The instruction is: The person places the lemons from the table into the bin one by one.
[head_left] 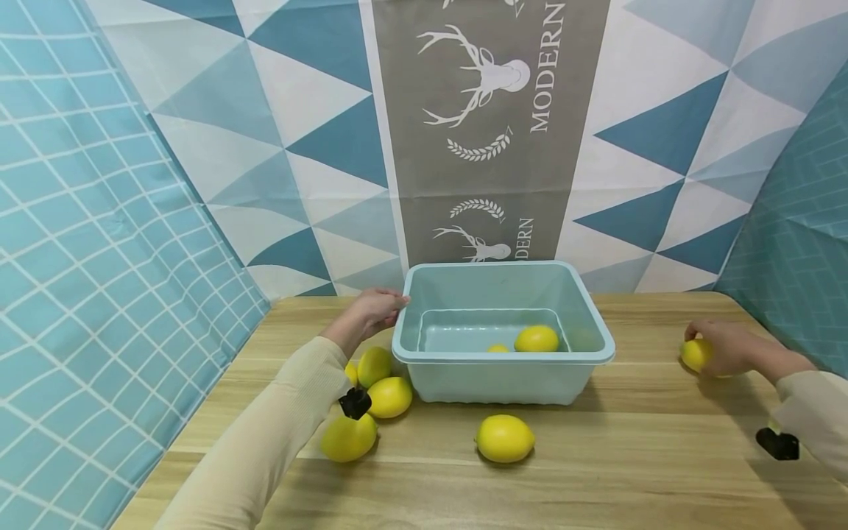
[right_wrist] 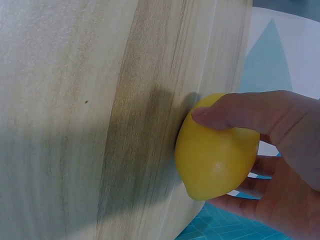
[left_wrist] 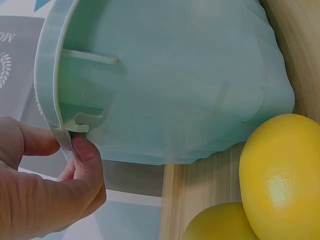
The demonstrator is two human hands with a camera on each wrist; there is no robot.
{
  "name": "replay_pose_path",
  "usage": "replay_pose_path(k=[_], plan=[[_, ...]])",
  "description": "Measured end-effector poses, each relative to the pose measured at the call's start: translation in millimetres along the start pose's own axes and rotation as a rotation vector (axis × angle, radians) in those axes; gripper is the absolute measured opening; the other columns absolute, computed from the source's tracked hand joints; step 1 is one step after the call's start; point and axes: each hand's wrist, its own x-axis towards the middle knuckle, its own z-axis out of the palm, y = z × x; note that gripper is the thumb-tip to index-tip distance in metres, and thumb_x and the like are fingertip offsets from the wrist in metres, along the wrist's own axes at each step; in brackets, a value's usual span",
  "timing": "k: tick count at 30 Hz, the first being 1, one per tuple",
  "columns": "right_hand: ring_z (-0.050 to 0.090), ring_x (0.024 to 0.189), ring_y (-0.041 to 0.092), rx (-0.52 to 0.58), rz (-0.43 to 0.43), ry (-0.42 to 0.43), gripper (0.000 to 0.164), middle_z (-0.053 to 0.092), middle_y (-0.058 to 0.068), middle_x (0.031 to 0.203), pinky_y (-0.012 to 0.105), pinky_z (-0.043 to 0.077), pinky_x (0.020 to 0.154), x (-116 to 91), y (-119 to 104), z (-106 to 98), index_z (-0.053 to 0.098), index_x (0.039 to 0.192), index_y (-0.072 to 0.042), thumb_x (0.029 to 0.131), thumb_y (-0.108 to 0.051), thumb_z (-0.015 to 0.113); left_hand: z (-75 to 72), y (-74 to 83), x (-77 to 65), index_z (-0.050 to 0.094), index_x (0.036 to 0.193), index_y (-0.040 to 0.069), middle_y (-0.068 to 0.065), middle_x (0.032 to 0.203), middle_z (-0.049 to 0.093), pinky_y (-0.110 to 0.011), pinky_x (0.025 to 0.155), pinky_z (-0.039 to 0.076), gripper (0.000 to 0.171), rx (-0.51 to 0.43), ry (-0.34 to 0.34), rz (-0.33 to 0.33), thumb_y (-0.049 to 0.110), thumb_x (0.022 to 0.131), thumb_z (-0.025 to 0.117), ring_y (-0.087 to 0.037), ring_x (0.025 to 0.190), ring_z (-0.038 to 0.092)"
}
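A light blue plastic basin [head_left: 490, 379] stands at the back middle of the table, with two lemons [head_left: 536, 339] visible inside. My left hand [head_left: 376, 313] pinches the basin's left rim between thumb and fingers, seen closely as the left hand [left_wrist: 55, 185] in the left wrist view. Far to the right, my right hand [head_left: 729, 347] grips a lemon [right_wrist: 217, 155] on or just at the tabletop, thumb on one side and fingers around the other. Whether that lemon touches the wood I cannot tell.
Several lemons [head_left: 389, 397] cluster on the wooden table [head_left: 596, 471] left of the basin, partly behind my left forearm. Another lemon [head_left: 505, 439] lies in front of the basin. Patterned cloth [head_left: 318, 147] walls enclose the back and sides.
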Motion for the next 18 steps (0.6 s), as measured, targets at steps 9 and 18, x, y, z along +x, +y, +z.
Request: replay_pose_path(k=[9, 18], plan=[[0.046, 0.072, 0.018, -0.024, -0.054, 0.031, 0.049, 0.058, 0.006, 0.085, 0.031, 0.042, 0.063, -1.3, -4.5, -0.3, 0.054, 0.095, -0.002, 0.06, -0.016, 0.084, 0.9, -0.8, 2.8, 0.052, 0.131, -0.002, -0.007, 0.106, 0.053, -0.015, 0.067, 0.048, 0.037, -0.013, 0.003, -0.01, 0.017, 0.099, 0.052, -0.012, 0.081, 0.049], [0.047, 0.074, 0.017, -0.003, -0.069, 0.031, 0.049, 0.06, 0.008, 0.09, 0.032, 0.044, 0.065, 0.6, -11.6, -3.4, 0.055, 0.098, -0.003, 0.059, -0.013, 0.083, 1.3, -0.7, 3.0, 0.05, 0.132, -0.002, -0.009, 0.109, 0.052, -0.016, 0.071, 0.048, 0.037, -0.009, 0.001, -0.001, 0.017, 0.1, 0.051, -0.013, 0.084, 0.049]])
